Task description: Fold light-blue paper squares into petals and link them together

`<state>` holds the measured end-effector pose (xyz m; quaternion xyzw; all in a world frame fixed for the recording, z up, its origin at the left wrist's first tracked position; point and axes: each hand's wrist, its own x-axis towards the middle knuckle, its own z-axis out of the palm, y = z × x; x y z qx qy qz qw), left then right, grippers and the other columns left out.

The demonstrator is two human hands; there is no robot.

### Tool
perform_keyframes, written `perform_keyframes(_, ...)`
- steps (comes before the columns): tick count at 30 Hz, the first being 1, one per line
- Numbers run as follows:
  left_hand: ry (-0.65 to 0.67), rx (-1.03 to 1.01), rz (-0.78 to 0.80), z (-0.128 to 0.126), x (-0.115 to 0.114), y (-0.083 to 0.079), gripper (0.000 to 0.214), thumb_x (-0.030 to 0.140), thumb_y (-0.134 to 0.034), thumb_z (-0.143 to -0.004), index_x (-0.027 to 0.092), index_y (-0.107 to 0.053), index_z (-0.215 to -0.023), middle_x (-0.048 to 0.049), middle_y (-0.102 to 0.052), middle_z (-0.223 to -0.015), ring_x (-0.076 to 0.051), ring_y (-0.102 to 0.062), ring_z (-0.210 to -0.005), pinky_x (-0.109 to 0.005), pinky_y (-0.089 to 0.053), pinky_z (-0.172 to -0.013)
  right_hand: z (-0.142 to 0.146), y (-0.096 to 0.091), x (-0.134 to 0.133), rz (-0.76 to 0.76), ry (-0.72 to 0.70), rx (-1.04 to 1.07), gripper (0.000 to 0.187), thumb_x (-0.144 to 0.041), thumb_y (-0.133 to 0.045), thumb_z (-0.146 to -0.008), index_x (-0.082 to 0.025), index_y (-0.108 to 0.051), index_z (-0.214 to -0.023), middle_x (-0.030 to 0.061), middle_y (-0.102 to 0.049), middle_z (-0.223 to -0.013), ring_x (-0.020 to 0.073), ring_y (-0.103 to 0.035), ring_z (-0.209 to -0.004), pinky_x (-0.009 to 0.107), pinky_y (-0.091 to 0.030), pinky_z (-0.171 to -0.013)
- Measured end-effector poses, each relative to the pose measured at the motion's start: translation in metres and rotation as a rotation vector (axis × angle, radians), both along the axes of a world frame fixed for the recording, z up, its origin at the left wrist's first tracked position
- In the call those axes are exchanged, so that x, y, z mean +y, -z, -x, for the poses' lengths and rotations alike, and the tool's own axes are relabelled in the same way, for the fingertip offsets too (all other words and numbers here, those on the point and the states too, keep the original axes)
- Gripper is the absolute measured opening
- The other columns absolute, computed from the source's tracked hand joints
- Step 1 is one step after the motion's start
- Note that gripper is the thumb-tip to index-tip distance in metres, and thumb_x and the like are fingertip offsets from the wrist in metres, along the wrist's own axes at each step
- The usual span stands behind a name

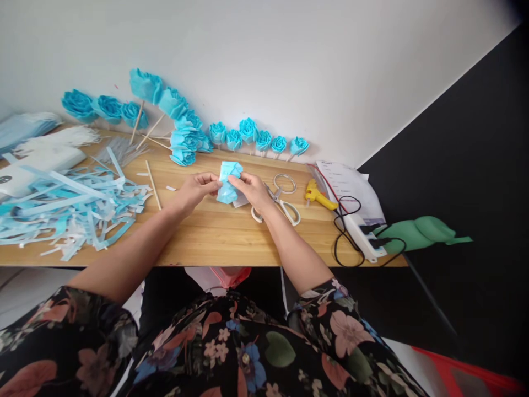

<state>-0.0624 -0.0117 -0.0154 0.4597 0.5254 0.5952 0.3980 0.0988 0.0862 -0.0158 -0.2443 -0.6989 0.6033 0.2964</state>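
Between my two hands is a piece of light blue crepe paper (pixel 227 190) with a crinkled, folded surface, held just above the wooden table. My left hand (pixel 197 190) pinches its left edge between thumb and fingers. On the other side, my right hand (pixel 253 190) grips it, with the thumb lying across the front. Scissors with white handles (pixel 290 212) lie on the table beside and partly beneath my right hand; their blades are mostly hidden. A thin wooden stick (pixel 153 184) rests left of my left hand.
Several blue paper roses (pixel 248 130) on sticks line the wall. Paper strips (pixel 95 204) heap up at the left, near white packets (pixel 45 165). To the right are a yellow glue gun (pixel 318 194), printed sheets (pixel 351 190), a power strip (pixel 363 242) with black cables and a green object (pixel 421 231).
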Motion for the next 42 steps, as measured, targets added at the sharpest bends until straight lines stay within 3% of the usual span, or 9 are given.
perform_keyframes(6, 0.019, -0.005, -0.016, 0.002, 0.001, 0.005, 0.029, 0.042, -0.078, -0.07, 0.016, -0.067, -0.065, 0.0009, -0.059, -0.059, -0.011, -0.049, -0.058, -0.025, -0.039, -0.061, 0.0, 0.006, 0.004, 0.085, -0.028, -0.003, 0.043, -0.056, -0.076, -0.071, -0.016, -0.067, -0.083, 0.0004, -0.067, -0.076, 0.0124, -0.058, -0.065, 0.025, -0.047, -0.061)
perform_keyframes(16, 0.091, -0.14, 0.013, 0.006, 0.002, 0.01, 0.021, 0.034, -0.075, -0.069, 0.016, -0.065, -0.063, 0.0004, -0.059, -0.06, -0.011, -0.05, -0.057, -0.025, -0.038, -0.058, -0.002, 0.002, 0.006, 0.007, -0.091, -0.09, 0.038, -0.053, -0.075, -0.071, -0.017, -0.067, -0.08, 0.0006, -0.068, -0.076, 0.0131, -0.06, -0.067, 0.025, -0.049, -0.062)
perform_keyframes(22, 0.074, -0.005, 0.015, 0.006, 0.001, 0.007, 0.023, 0.037, -0.076, -0.069, 0.016, -0.065, -0.065, 0.0005, -0.059, -0.063, -0.012, -0.051, -0.061, -0.026, -0.04, -0.063, -0.003, 0.003, 0.007, 0.019, -0.092, -0.082, 0.04, -0.055, -0.076, -0.071, -0.017, -0.066, -0.078, -0.0008, -0.067, -0.073, 0.0115, -0.058, -0.065, 0.024, -0.047, -0.063)
perform_keyframes(30, 0.075, -0.037, 0.026, 0.002, 0.0, 0.005, 0.027, 0.042, -0.075, -0.072, 0.017, -0.067, -0.071, 0.0001, -0.062, -0.066, -0.012, -0.053, -0.062, -0.026, -0.042, -0.064, -0.001, 0.002, 0.006, 0.018, -0.07, -0.04, 0.037, -0.052, -0.076, -0.071, -0.018, -0.064, -0.079, -0.001, -0.066, -0.074, 0.0118, -0.058, -0.066, 0.025, -0.048, -0.064)
perform_keyframes(42, 0.197, -0.253, 0.064, 0.001, 0.002, 0.004, 0.023, 0.035, -0.078, -0.07, 0.014, -0.068, -0.068, -0.0039, -0.066, -0.063, -0.014, -0.06, -0.055, -0.028, -0.048, -0.057, -0.007, -0.004, 0.005, -0.071, -0.122, -0.111, 0.037, -0.052, -0.072, -0.075, -0.018, -0.06, -0.072, -0.0016, -0.062, -0.072, 0.0116, -0.054, -0.067, 0.024, -0.045, -0.064)
